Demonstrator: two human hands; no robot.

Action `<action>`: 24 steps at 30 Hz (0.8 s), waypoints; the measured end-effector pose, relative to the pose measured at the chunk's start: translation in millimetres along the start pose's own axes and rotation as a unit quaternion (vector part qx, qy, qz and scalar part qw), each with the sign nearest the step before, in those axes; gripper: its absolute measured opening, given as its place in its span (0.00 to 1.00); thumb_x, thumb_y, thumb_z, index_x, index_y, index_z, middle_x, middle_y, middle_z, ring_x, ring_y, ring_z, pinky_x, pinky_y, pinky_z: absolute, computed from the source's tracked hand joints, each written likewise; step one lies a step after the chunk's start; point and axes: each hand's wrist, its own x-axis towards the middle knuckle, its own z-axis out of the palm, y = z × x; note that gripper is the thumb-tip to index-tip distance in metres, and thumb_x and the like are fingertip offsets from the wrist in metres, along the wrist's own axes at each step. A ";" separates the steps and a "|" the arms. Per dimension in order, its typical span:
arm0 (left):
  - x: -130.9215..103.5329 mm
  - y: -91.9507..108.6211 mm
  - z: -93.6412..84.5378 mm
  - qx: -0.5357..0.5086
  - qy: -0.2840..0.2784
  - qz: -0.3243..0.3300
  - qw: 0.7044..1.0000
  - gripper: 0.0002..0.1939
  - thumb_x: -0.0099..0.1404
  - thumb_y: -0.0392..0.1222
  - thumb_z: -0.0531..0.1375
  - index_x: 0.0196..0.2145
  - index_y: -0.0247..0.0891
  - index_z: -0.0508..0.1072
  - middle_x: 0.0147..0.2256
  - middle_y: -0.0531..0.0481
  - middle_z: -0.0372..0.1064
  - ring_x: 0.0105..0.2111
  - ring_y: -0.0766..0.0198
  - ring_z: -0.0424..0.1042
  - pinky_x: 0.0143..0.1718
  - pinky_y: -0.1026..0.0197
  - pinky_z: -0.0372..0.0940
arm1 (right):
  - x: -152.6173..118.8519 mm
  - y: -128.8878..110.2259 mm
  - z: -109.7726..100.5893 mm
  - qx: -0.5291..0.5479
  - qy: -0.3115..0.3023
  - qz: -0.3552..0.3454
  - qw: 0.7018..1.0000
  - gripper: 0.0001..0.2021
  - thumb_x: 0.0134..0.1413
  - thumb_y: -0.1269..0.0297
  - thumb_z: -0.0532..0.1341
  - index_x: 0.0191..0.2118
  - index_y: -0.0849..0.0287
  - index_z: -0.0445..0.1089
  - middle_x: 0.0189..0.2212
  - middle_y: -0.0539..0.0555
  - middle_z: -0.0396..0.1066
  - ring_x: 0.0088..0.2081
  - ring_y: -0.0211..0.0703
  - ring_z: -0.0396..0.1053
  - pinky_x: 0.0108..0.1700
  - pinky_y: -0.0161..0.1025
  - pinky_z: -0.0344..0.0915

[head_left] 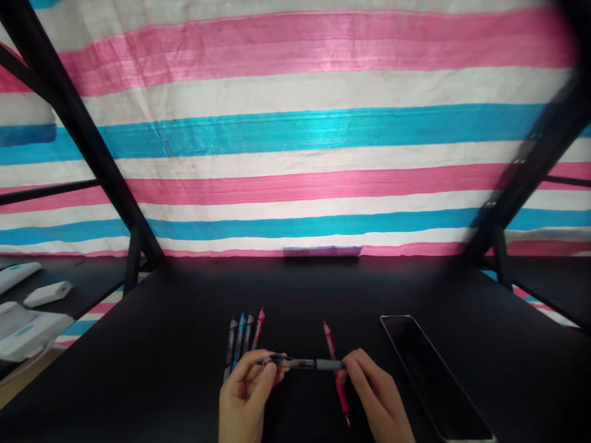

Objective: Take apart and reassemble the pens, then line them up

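Note:
A black pen [302,364] with a grey grip is held level above the table between my two hands. My left hand [248,391] is closed on its clip end, thumb in front. The fingers of my right hand [375,391] pinch its tip end. Below and behind this pen lies a red pen [341,394], partly hidden by it. Just beyond my left hand several pens lie side by side: a black pen [231,338], a blue pen [239,335], another black pen [248,332] and a red pen [259,326]. My left hand covers some of their lower ends.
A dark-screened phone [436,375] lies to the right of my right hand on the black table [184,326]. Black frame posts [96,147] slope up at both sides before a striped sheet [323,129]. White devices [32,329] rest on a surface at far left.

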 end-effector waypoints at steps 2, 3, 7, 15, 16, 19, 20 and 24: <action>0.1 0.6 0.4 0.006 -0.002 0.001 1.000 0.16 0.48 0.50 0.74 0.31 0.39 0.81 0.29 0.45 0.80 0.31 0.58 0.79 0.38 0.62 0.74 | -0.1 -0.1 -0.2 0.001 -0.008 0.001 1.000 0.21 0.61 0.47 0.60 0.24 0.57 0.71 0.21 0.50 0.67 0.26 0.41 0.67 0.29 0.33 0.66; 0.2 1.0 0.6 0.010 -0.002 0.002 1.000 0.16 0.48 0.51 0.74 0.31 0.39 0.81 0.30 0.45 0.80 0.32 0.58 0.79 0.37 0.61 0.74 | 0.0 -0.5 -0.4 0.001 -0.009 -0.001 1.000 0.20 0.60 0.47 0.61 0.26 0.57 0.72 0.21 0.49 0.67 0.26 0.41 0.68 0.30 0.33 0.66; 0.7 2.0 0.8 0.018 -0.004 0.004 1.000 0.16 0.48 0.51 0.74 0.31 0.38 0.82 0.30 0.45 0.80 0.32 0.56 0.79 0.38 0.60 0.74 | 0.7 -4.0 -1.0 0.005 -0.019 0.011 1.000 0.20 0.63 0.47 0.58 0.29 0.57 0.73 0.23 0.51 0.69 0.27 0.42 0.69 0.30 0.33 0.67; 0.4 1.4 0.2 0.012 -0.008 -0.003 1.000 0.16 0.48 0.51 0.74 0.31 0.38 0.81 0.31 0.44 0.81 0.33 0.57 0.79 0.39 0.61 0.73 | -0.9 -5.5 0.1 0.019 -0.001 0.036 0.999 0.22 0.61 0.43 0.58 0.30 0.57 0.74 0.25 0.52 0.71 0.28 0.43 0.70 0.30 0.34 0.68; 0.3 1.8 0.4 0.008 -0.008 -0.006 1.000 0.16 0.48 0.51 0.74 0.31 0.38 0.81 0.31 0.44 0.81 0.33 0.57 0.79 0.39 0.61 0.73 | -0.5 -5.5 0.3 0.017 -0.014 0.044 0.999 0.24 0.62 0.43 0.56 0.27 0.58 0.73 0.23 0.52 0.70 0.27 0.42 0.69 0.29 0.33 0.67; 0.1 3.4 1.6 0.003 -0.004 -0.012 1.000 0.17 0.47 0.51 0.75 0.31 0.38 0.81 0.31 0.44 0.81 0.33 0.56 0.79 0.39 0.61 0.73 | 1.1 -4.4 0.1 0.002 -0.033 0.039 0.999 0.24 0.63 0.45 0.57 0.24 0.58 0.70 0.20 0.50 0.67 0.25 0.40 0.67 0.27 0.32 0.64; 0.1 3.9 2.2 0.002 -0.002 -0.010 1.000 0.17 0.47 0.51 0.75 0.30 0.37 0.81 0.31 0.44 0.81 0.32 0.56 0.79 0.39 0.60 0.73 | 1.4 -3.1 -0.4 0.001 -0.028 0.031 0.999 0.22 0.61 0.46 0.58 0.25 0.58 0.71 0.21 0.50 0.67 0.25 0.40 0.66 0.27 0.32 0.64; 0.3 5.1 4.1 -0.017 0.010 0.005 1.000 0.16 0.48 0.50 0.74 0.30 0.37 0.81 0.30 0.45 0.80 0.32 0.58 0.78 0.40 0.61 0.73 | -0.3 8.1 -5.9 0.041 0.018 0.041 0.998 0.16 0.55 0.49 0.65 0.32 0.58 0.77 0.23 0.52 0.71 0.26 0.42 0.68 0.29 0.34 0.66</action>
